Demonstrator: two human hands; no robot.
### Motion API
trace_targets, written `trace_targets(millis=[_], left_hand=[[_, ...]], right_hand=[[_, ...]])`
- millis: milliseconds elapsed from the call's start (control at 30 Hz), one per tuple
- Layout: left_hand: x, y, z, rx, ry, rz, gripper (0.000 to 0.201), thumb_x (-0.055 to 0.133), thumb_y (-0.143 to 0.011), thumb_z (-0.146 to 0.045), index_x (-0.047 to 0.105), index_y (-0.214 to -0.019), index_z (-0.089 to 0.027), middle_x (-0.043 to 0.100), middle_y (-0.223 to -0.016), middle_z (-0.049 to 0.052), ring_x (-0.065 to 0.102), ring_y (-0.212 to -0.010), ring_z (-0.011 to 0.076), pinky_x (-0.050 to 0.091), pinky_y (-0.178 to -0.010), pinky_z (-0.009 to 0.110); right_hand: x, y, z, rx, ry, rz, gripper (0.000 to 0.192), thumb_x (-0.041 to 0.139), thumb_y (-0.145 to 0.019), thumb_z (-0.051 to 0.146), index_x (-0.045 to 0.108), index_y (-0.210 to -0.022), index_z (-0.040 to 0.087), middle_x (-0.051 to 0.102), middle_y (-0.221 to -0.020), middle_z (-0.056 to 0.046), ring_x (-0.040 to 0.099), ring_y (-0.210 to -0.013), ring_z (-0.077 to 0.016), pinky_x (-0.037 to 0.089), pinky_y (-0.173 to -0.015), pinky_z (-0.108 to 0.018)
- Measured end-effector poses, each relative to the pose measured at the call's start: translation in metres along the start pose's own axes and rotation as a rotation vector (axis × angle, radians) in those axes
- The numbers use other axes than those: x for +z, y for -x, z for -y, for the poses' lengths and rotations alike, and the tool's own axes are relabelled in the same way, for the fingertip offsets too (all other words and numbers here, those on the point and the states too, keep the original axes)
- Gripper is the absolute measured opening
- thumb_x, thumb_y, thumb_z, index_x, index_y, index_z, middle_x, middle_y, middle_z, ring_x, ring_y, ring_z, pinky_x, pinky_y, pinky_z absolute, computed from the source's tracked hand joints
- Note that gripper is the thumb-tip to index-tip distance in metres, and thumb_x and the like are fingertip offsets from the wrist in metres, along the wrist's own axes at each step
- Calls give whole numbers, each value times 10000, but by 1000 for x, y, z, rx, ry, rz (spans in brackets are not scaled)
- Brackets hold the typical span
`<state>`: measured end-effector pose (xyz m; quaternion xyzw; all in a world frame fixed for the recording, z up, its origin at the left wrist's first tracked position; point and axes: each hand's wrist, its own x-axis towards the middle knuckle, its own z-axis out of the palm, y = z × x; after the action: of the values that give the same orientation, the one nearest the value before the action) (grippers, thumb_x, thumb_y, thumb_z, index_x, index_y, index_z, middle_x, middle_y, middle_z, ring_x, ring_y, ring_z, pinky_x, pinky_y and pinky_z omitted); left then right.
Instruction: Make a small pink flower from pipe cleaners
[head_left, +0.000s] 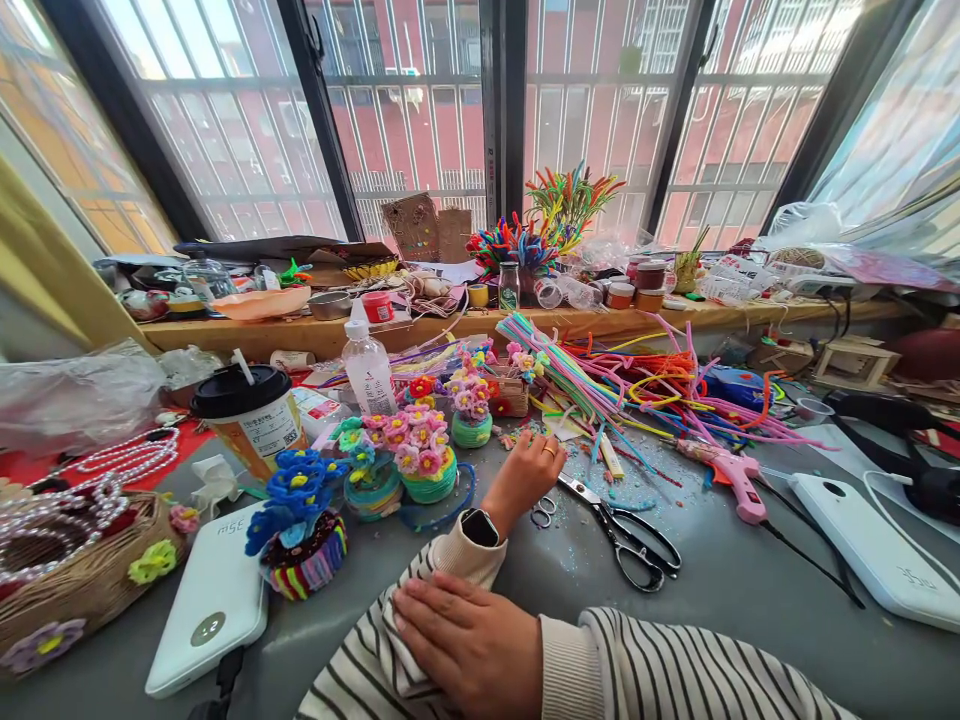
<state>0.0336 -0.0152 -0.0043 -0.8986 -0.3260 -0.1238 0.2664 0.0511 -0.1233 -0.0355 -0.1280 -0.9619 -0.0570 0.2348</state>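
Observation:
My left hand (525,478), with a ring and a dark wristwatch (480,528), reaches to the middle of the grey table. Its fingers are bent down and together among small colourful bits (517,438); whatever they hold is hidden. Across my left sleeve lies my right hand (469,640), flat, fingers stretched and holding nothing. Black-handled scissors (626,535) lie open right of my left hand, and a smaller pair of scissors (543,512) is close to its wrist. To its left stand small pots of pipe-cleaner flowers: pink (420,445), teal (367,470) and blue (300,520).
A pink glue gun (731,475) and a bundle of pipe cleaners (577,375) lie at the right. White power banks (217,590) rest on both sides. A lidded cup (251,415) and a clear bottle (367,370) stand at the left. The cluttered sill (420,328) runs behind.

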Motion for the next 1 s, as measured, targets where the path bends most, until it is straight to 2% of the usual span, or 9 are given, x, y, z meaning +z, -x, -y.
trace_targets(millis=[433, 567, 633, 700, 767, 800, 867, 933, 1000], left_hand=[[3, 2, -4, 2, -29, -40, 261, 243, -792, -121, 463, -930, -127, 531, -907, 72, 474, -842, 152, 269, -845, 352], [8, 4, -3, -19, -22, -62, 266, 238, -795, -134, 472, -921, -134, 544, -872, 56, 481, -816, 155, 279, -837, 357], [12, 6, -2, -36, -8, -67, 258, 252, -792, -140, 481, -910, -136, 552, -854, 53, 487, -803, 160, 289, -824, 359], [17, 6, -1, -57, 16, -80, 243, 279, -785, -150, 486, -911, -139, 555, -871, 57, 486, -820, 167, 288, -823, 361], [19, 7, -1, -81, 33, -96, 239, 295, -779, -150, 482, -928, -139, 551, -890, 62, 481, -841, 172, 276, -833, 366], [19, 7, -1, -91, 31, -99, 239, 294, -778, -144, 483, -925, -137, 551, -882, 62, 482, -836, 172, 273, -835, 368], [18, 7, -1, -101, 15, -99, 239, 286, -777, -128, 491, -902, -131, 553, -849, 59, 488, -802, 169, 278, -825, 366], [16, 6, 0, -86, 2, -101, 234, 289, -775, -124, 496, -885, -130, 554, -832, 55, 489, -772, 165, 287, -810, 360], [15, 6, 0, -80, 2, -112, 233, 295, -774, -127, 492, -898, -134, 553, -836, 56, 487, -767, 164, 285, -805, 360]], right_hand=[[0, 5, 1, -12, 20, 18, 448, 309, -787, 308, 308, -1149, 43, 273, -1257, -111, 171, -1164, -193, 195, -966, -312], [-16, 5, -10, -59, -59, -22, 465, 347, -756, 375, 377, -1101, 63, 389, -1187, -79, 266, -1118, -177, 214, -956, -289], [-29, 9, -29, -49, -99, -130, 370, 370, -749, 355, 458, -1009, 107, 496, -1067, -49, 360, -1041, -144, 284, -910, -248], [-43, 18, -58, 112, -64, -298, 233, 386, -751, 245, 502, -920, 136, 557, -915, -43, 440, -918, -123, 350, -835, -230], [-56, 31, -95, 403, 81, -460, 197, 382, -744, 176, 516, -885, 142, 552, -843, -61, 454, -846, -147, 367, -791, -285], [-60, 38, -114, 536, 164, -475, 203, 384, -743, 172, 517, -892, 132, 540, -840, -77, 450, -832, -162, 368, -775, -305], [-63, 52, -151, 707, 303, -302, 211, 387, -739, 140, 536, -888, 135, 529, -826, -84, 442, -815, -178, 368, -754, -317], [-58, 60, -180, 707, 360, -8, 205, 424, -718, 122, 567, -859, 161, 529, -837, -83, 436, -811, -186, 380, -719, -299], [-49, 63, -198, 655, 394, 194, 200, 437, -722, 139, 579, -854, 190, 523, -868, -80, 426, -828, -189, 387, -681, -275]])
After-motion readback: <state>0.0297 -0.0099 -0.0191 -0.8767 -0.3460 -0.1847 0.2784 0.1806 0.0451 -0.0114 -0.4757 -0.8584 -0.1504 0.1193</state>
